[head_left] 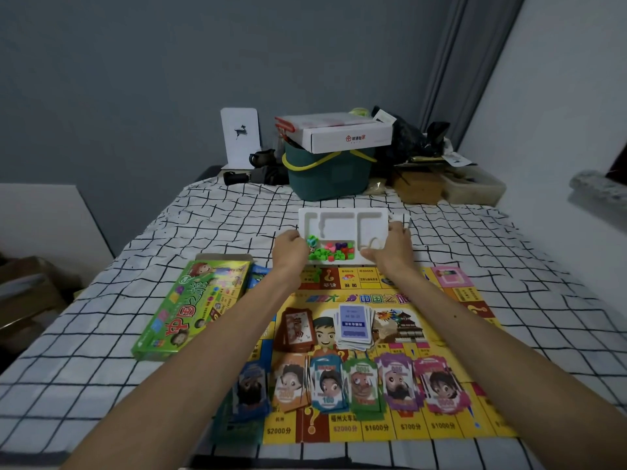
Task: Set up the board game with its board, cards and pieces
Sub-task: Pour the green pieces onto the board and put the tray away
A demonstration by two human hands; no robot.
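Note:
The yellow game board (451,320) lies flat on the checked bedcover. Two card stacks sit at its middle, a brown one (297,329) and a blue one (354,325). Several stacks of play money (363,385) line its near edge. Past the board's far edge sits a white plastic tray (342,222) with several small coloured pieces (330,251) in its front compartment. My left hand (290,247) grips the tray's left edge and my right hand (393,247) grips its right front corner. The green game box (190,308) lies left of the board.
A green bucket (327,174) topped by a white carton (339,132) stands at the far end of the bed, with a white card (240,135), dark cups and cluttered bags and boxes (441,171) beside it. Walls close in at the back and right.

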